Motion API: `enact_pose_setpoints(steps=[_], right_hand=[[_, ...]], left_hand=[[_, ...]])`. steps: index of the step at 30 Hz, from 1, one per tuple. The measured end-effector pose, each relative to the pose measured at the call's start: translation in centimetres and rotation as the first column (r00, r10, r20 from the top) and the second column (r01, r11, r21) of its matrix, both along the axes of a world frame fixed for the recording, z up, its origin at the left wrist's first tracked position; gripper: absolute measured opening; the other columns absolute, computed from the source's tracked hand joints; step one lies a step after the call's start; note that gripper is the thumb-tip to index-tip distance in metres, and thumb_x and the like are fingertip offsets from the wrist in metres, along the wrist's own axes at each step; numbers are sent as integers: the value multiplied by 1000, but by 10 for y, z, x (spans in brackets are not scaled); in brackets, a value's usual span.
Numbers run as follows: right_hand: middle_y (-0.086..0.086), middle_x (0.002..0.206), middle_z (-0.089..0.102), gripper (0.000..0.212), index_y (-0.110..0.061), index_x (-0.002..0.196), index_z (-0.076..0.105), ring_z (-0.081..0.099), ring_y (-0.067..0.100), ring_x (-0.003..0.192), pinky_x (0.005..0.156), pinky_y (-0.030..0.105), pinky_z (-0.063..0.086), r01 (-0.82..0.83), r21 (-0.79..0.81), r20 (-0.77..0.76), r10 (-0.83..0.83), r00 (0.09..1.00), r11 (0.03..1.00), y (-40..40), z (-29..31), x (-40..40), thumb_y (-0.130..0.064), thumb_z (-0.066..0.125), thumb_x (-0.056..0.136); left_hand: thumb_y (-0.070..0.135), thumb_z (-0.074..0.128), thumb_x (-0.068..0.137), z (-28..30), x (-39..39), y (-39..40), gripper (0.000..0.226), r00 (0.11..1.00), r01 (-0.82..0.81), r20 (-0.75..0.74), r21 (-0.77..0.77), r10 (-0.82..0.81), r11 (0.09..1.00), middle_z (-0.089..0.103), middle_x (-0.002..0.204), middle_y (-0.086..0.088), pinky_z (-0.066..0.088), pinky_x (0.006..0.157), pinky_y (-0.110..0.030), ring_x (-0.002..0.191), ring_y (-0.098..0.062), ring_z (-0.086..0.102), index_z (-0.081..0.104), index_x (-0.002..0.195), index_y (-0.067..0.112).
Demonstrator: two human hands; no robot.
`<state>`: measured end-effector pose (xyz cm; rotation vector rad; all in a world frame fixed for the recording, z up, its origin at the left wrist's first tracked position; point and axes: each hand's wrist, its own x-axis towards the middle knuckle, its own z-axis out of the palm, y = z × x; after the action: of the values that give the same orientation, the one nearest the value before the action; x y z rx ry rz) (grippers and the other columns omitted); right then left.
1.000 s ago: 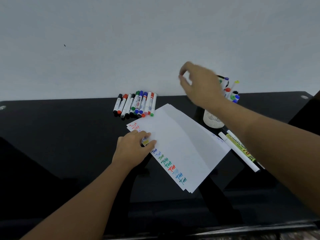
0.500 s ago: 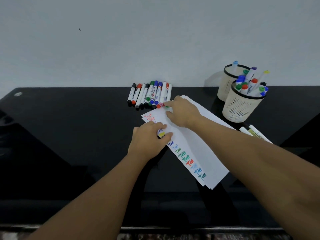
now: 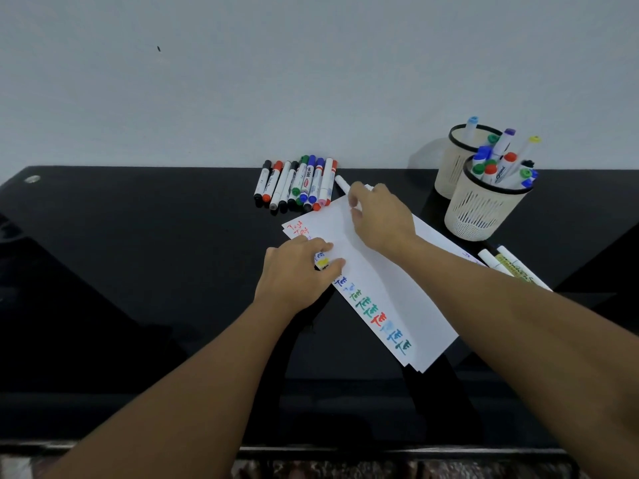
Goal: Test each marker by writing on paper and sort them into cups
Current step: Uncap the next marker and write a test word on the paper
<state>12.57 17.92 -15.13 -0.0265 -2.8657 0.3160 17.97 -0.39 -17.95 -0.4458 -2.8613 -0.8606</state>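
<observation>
Picking the next marker

Right hand (image 3: 382,219) pinches a light, stiff, slick marker (image 3: 343,183) mid-barrel; left hand (image 3: 297,273) grips a cap on the paper (image 3: 387,281).

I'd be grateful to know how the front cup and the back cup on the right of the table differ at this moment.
The front cup stands nearer the person and partly hides the back cup, which stands by the wall. The front cup is crowded with markers, red, green, blue, purple and yellow caps showing; the back cup shows only a light-blue cap and a green one. Both are cream, slotted, black-rimmed and upright.
</observation>
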Motion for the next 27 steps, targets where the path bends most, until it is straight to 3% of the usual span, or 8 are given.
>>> enact_pose_setpoints(steps=[3, 6, 11, 14, 17, 21, 23, 27], right_hand=[[1, 89, 58, 11, -19, 115, 45, 57, 17, 73, 62, 38, 50, 20, -301, -122, -59, 991, 953, 3, 1, 15, -23, 51, 106], [-10, 91, 59, 15, -20, 117, 53, 60, 10, 78, 67, 26, 49, -31, -615, -201, -119, 972, 788, 3, 2, 38, -26, 59, 104], [1, 96, 64, 13, -21, 108, 71, 54, 1, 80, 74, 15, 47, -162, -802, -337, -212, 917, 575, 0, 13, 64, -31, 67, 101], [6, 109, 60, 15, -22, 109, 65, 56, 6, 97, 88, 22, 49, -267, -784, -436, -190, 880, 560, 2, 29, 72, -32, 55, 107], [-4, 90, 66, 22, -22, 115, 55, 63, 16, 84, 74, 31, 49, -313, -679, -414, 6, 910, 664, 8, 41, 76, -39, 42, 111], [-4, 86, 62, 33, -21, 136, 44, 59, 15, 76, 61, 34, 38, -217, -291, -29, 218, 975, 932, 16, 35, 74, -41, 32, 112], [0, 89, 63, 33, -19, 136, 40, 59, 15, 77, 61, 34, 39, -191, -184, 147, 219, 965, 964, 21, 26, 72, -38, 30, 112], [1, 119, 62, 41, -33, 148, 42, 61, 22, 107, 81, 37, 49, -251, 23, 263, 237, 935, 968, 25, 16, 70, -46, 28, 111]], left_hand=[[58, 61, 92, 1, 0, -1, 45, 1000, -15, 5, 59, 15, 998, 47, 80, 17, 39, 103, -39, 84, -6, 52, 65, 128, 32], [58, 63, 90, 2, 0, -1, 48, 999, -32, 29, 165, 28, 986, 53, 74, 12, 48, 98, -46, 75, -5, 56, 59, 132, 34], [55, 63, 92, 5, 3, -1, 55, 998, -57, 32, 239, 50, 969, 61, 71, 4, 55, 87, -42, 70, -8, 61, 48, 140, 32], [51, 63, 94, 8, 7, -2, 53, 998, -66, 28, 253, 61, 965, 61, 71, 4, 55, 77, -35, 71, -8, 60, 48, 140, 30], [48, 61, 96, 9, 9, -2, 50, 998, -63, 19, 247, 60, 967, 60, 70, 4, 53, 75, -34, 71, -8, 60, 48, 141, 28], [44, 59, 98, 9, 9, -1, 48, 998, -64, -4, 249, 67, 966, 60, 70, 6, 52, 70, -32, 71, -8, 60, 48, 142, 27], [43, 59, 99, 8, 8, -1, 49, 999, -44, -17, 248, 50, 968, 61, 73, 6, 52, 69, -31, 73, -8, 61, 46, 144, 29], [46, 56, 101, 3, 5, -1, 51, 998, 20, -69, 190, -7, 982, 60, 88, 11, 56, 74, -33, 80, -8, 61, 39, 149, 40]])
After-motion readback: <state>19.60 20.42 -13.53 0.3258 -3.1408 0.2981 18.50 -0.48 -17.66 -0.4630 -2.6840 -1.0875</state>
